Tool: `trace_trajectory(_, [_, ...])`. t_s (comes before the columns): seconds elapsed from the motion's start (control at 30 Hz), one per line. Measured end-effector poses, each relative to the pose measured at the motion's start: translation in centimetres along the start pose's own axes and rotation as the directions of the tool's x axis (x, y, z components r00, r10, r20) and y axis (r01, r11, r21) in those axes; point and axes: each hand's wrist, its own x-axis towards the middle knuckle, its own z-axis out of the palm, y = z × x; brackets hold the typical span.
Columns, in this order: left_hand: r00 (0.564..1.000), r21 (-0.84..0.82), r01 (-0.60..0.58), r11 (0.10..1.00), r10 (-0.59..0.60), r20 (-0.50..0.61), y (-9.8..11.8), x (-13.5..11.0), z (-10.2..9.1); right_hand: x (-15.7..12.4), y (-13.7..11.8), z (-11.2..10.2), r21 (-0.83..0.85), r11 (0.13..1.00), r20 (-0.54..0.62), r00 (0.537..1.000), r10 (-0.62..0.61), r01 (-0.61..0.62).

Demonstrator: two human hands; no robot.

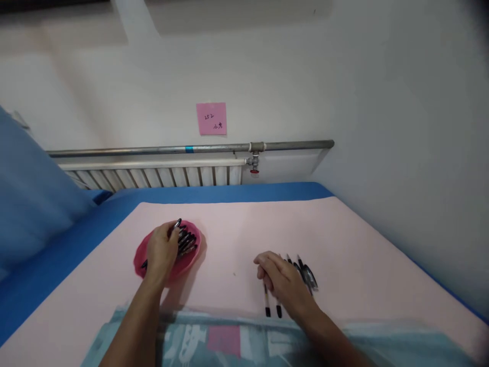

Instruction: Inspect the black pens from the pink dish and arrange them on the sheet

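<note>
At the left, my left hand is over a pink bowl with a wavy rim. Its thumb and fingers are closed on a black-capped pen, whose end shows above the fingertips. Several more pens lie in the bowl, partly covered by this hand. My right hand is closed with curled fingers, low over the pink surface. Whatever it may hold is hidden. Several pens lie side by side beneath it and to its right, and the black ends of two pens stick out on its near side.
A pink sheet covers the table, with a blue border at the back. Behind are a radiator, a metal pipe with a valve, and a pink note on the wall. Blue fabric hangs at the left.
</note>
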Motion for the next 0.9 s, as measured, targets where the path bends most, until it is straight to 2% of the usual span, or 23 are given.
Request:
trace_trajectory(0.13, [0.996, 0.093, -0.024, 0.995, 0.015, 0.093, -0.8, 0.3, 0.7, 0.5, 0.0, -1.6, -0.002, 0.999, -0.156, 0.987, 0.031, -0.032])
trace_trajectory(0.2, [0.997, 0.142, -0.044, 0.989, 0.034, 0.071, -0.5, 0.1, 0.8, 0.6, 0.2, -2.1, -0.088, 0.996, -0.197, 0.980, 0.016, -0.034])
trace_trajectory(0.3, [0.980, 0.124, -0.197, 0.972, 0.199, -0.006, 1.1, -1.1, 1.3, 0.6, 0.6, -2.4, -0.296, 0.955, -0.208, 0.976, -0.065, 0.000])
trace_trajectory(0.37, [0.943, 0.036, -0.333, 0.942, 0.332, 0.013, 2.7, -2.8, 2.2, 0.6, 0.9, -2.4, -0.397, 0.917, -0.186, 0.976, -0.114, 0.031])
trace_trajectory(0.43, [0.906, -0.056, -0.406, 0.912, 0.410, 0.106, 4.5, -5.1, 3.4, 0.6, 1.1, -2.4, -0.439, 0.897, -0.174, 0.975, -0.138, 0.049])
trace_trajectory(0.53, [0.766, -0.191, -0.505, 0.842, 0.539, 0.351, 7.1, -8.7, 5.2, 0.7, 1.2, -2.6, -0.454, 0.889, -0.180, 0.972, -0.154, 0.056])
trace_trajectory(0.6, [0.701, -0.193, -0.545, 0.816, 0.570, 0.429, 8.4, -10.5, 6.0, 0.8, 1.3, -2.7, -0.463, 0.885, -0.190, 0.968, -0.163, 0.058])
trace_trajectory(0.67, [0.666, -0.163, -0.552, 0.818, 0.550, 0.504, 9.3, -11.6, 6.5, 0.8, 1.3, -2.8, -0.465, 0.884, -0.195, 0.966, -0.167, 0.059])
trace_trajectory(0.77, [0.650, -0.123, -0.511, 0.851, 0.476, 0.592, 9.8, -12.2, 6.8, 0.8, 1.3, -2.8, -0.460, 0.886, -0.194, 0.966, -0.172, 0.065])
trace_trajectory(0.9, [0.727, -0.118, -0.346, 0.931, 0.346, 0.593, 9.5, -11.9, 7.0, 0.8, 1.2, -2.8, -0.456, 0.887, -0.178, 0.969, -0.171, 0.073])
